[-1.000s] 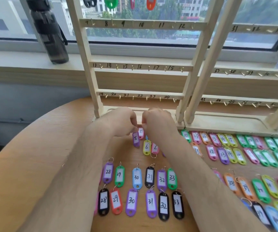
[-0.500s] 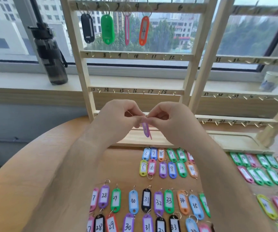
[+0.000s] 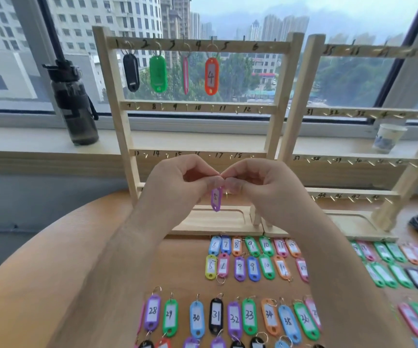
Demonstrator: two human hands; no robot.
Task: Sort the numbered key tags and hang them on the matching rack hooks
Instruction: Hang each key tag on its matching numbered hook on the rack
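Two hands (image 3: pixel 219 183) pinching purple tag (image 3: pixel 216 198) numbered 5, hanging upright

I read the rack (image 3: pixel 282 96) as pale bare wood, matt, with small brassy metal hooks (image 3: pixel 237 110) — the purple tag (image 3: pixel 216 198) and orange tag (image 3: pixel 211 76) are glossy plastic with white paper inserts. The counter (image 3: pixel 177 277) looks smooth wood grain; the bottle (image 3: pixel 77 104) is dark translucent plastic
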